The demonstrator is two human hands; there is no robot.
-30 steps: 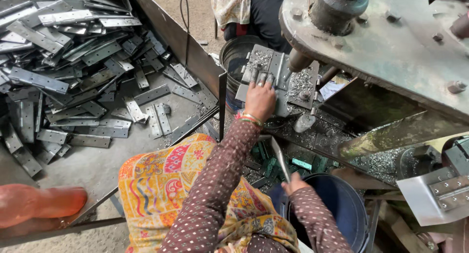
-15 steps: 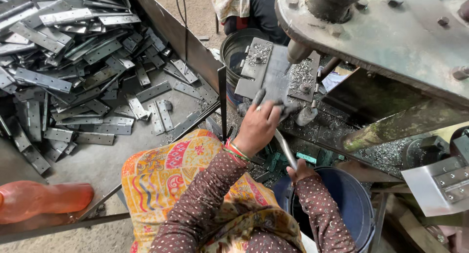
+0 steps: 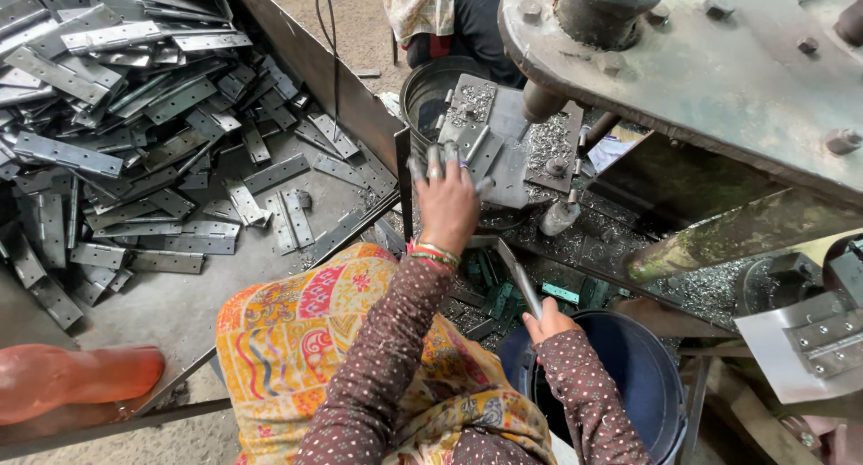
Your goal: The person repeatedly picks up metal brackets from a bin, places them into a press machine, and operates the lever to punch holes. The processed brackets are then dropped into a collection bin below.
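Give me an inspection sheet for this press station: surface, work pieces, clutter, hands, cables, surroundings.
Surface: grey press bed plate, strewn with metal swarf.
Job's things: one flat metal strip in the right hand; small hinge-like pieces lie on the bed plate.
Clutter: big heap of grey hinge plates in the tray on the left; swarf below the press.
Hands: left hand spread open, fingers at the bed plate's edge; right hand closed on the strip, above a blue bucket.
Cables: thin wire loop hanging over the tray wall.
Surroundings: heavy press head overhead; another person seated beyond the press; orange object at lower left.
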